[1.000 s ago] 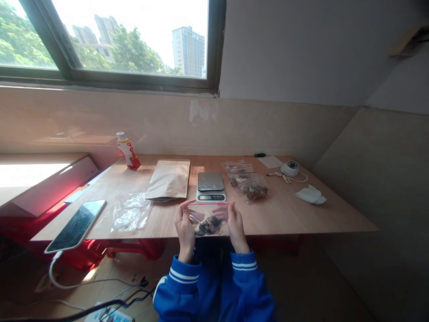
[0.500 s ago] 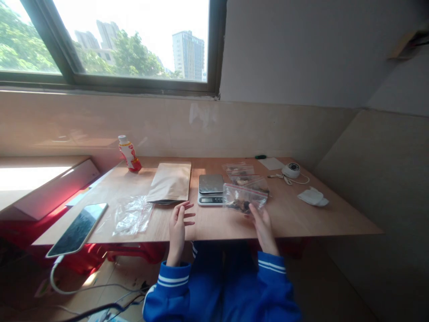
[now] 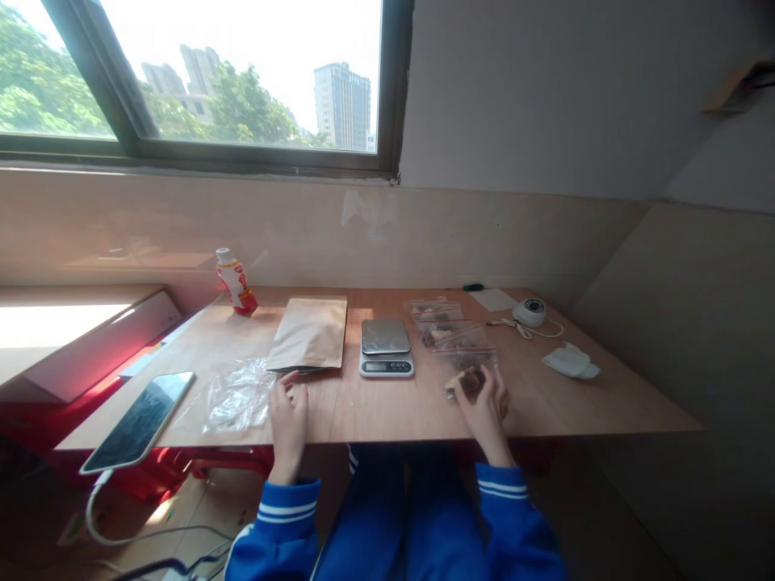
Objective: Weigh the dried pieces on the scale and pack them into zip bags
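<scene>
My right hand lies on a small clear zip bag of dark bits at the near end of a row of filled zip bags on the wooden table. Its fingers curl round the bag's near edge. My left hand rests near the table's front edge, fingers loosely apart, beside a crumpled pile of empty clear bags and just below a flat brown paper pouch. A small digital scale stands between my hands, nothing on its plate.
A phone on a white cable lies at the left front corner. A red-and-white drink bottle stands at the back left. At the back right are a round white device with its cord, white paper, and a folded white cloth.
Both hands held the filled zip bag in front of me. My right hand then carried it right and set it down by the other bags, while my left hand let go and moved left.
</scene>
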The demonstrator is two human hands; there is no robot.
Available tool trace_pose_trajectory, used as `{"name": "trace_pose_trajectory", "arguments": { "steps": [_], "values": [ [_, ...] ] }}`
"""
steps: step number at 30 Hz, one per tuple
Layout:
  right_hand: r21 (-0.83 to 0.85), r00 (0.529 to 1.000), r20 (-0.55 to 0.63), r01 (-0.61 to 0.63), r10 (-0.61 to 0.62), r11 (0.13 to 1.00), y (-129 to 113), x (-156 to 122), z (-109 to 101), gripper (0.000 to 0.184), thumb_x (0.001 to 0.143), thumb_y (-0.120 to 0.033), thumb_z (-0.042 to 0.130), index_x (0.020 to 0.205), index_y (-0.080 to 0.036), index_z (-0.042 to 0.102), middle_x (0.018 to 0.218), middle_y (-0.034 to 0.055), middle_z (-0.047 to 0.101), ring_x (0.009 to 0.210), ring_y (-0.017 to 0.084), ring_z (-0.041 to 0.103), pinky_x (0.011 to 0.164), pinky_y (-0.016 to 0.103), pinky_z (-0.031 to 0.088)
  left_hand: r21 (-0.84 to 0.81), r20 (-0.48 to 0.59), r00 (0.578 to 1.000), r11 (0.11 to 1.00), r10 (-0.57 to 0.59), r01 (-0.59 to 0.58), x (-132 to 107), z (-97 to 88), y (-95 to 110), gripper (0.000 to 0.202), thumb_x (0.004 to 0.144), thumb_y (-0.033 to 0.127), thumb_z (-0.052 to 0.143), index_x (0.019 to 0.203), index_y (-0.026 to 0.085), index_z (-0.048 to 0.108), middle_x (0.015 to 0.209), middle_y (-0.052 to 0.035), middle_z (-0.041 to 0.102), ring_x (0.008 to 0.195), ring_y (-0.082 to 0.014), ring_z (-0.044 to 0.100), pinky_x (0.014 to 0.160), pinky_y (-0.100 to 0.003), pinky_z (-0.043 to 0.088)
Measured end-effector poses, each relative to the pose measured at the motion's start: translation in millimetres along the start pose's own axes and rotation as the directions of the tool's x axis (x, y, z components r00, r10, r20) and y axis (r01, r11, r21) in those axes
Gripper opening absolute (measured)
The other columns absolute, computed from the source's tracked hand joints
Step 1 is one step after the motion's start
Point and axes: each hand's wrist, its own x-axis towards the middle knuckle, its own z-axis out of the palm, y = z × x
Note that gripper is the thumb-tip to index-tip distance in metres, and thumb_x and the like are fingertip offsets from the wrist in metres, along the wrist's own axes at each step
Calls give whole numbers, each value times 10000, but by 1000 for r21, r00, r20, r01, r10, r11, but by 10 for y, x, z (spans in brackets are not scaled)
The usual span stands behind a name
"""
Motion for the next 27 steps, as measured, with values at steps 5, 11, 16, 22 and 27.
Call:
{"name": "trace_pose_trajectory", "arguments": {
  "steps": [5,11,16,22,27],
  "values": [
    [-30,975,218,-30,36,999,-92,10,244,706,805,-499,474,1372,-97,350,1501,259,202,1380,426,188,1032,607,269,420,107,977,882,186,-214,357,-56,-5,466,792,159,478,1257,174,518,1307,-159,478,1199,-326,472,998,-507,371],
    [-15,974,214,-72,74,997,-525,191,184,634,843,-433,482,1361,-77,397,1490,266,264,1393,433,185,1055,668,191,501,334,912,774,240,-387,771,-125,-74,489,759,68,434,1192,229,594,1224,-97,608,1101,-282,567,939,-402,407],
    [583,719,399,281,-570,762,-1511,-138,62,372,957,-304,351,1249,-183,548,1308,117,560,1246,196,499,1054,378,416,486,392,888,765,241,-422,770,-216,92,306,903,259,424,1115,265,645,1109,-40,691,885,-217,659,688,-273,456],
    [483,560,308,604,-769,634,-2335,-495,300,407,892,-63,372,1263,-37,538,1314,190,555,1286,246,451,1080,402,393,417,249,837,726,487,-546,602,-358,456,250,916,332,488,1041,258,691,971,-26,734,805,-154,684,607,-200,436],
    [327,487,475,675,-733,661,-2421,-538,204,248,823,-27,465,972,-69,659,905,163,699,914,260,647,847,381,521,302,56,873,825,485,-478,587,-385,558,230,897,357,526,995,239,697,861,5,739,618,-97,655,553,-172,438]
  ]
}}
